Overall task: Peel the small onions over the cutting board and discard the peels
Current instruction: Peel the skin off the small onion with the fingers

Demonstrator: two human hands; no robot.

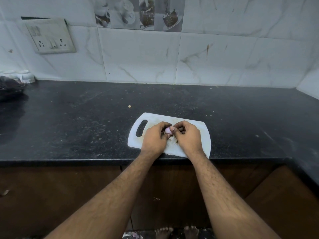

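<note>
A small pale pink onion (pixel 167 130) is pinched between both hands just above the white cutting board (pixel 138 138), which lies near the counter's front edge. My left hand (pixel 155 137) holds the onion from the left with fingers curled. My right hand (pixel 187 137) grips it from the right, thumb pressed on its top. Loose bits of peel (pixel 172 138) lie on the board under the hands, mostly hidden by them.
The black stone counter (pixel 86 121) stretches left and right of the board, with small peel scraps (pixel 129 106) behind it. White cups (pixel 25 76) and a dark bundle (pixel 10 88) sit at the far left. A switch plate (pixel 50 36) hangs on the tiled wall.
</note>
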